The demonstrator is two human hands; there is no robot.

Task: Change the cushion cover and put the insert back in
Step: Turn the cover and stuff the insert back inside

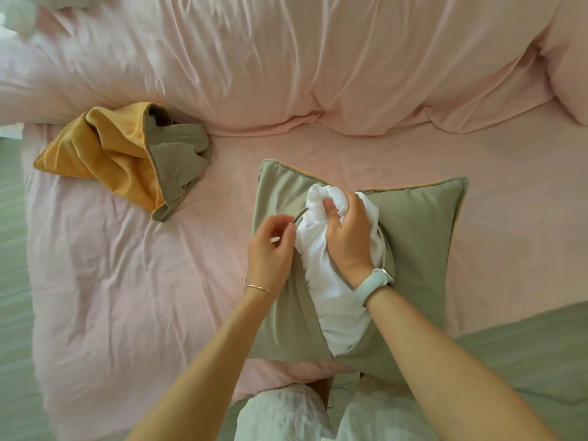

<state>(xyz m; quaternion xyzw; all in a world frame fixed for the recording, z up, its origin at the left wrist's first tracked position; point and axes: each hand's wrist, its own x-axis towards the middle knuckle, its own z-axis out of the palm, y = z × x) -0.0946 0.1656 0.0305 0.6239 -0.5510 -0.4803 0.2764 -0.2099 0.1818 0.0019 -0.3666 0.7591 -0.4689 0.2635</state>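
Cushion cover (pixel 420 237) lies on the bed (pixel 95 281), near edge hidden behind my arms; right hand (pixel 348 232) bunches the white insert (pixel 334 300), left hand (pixel 270 249) pinches the opening's edge.

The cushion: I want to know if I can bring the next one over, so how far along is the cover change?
Done: the old yellow and grey cover lies empty on the pink bedding. In hand: the white insert bulges from the opening of the grey-green cover; the right hand grips its bunched corner, the left hand pinches the opening's edge. Left: tucking that corner in and closing the opening.
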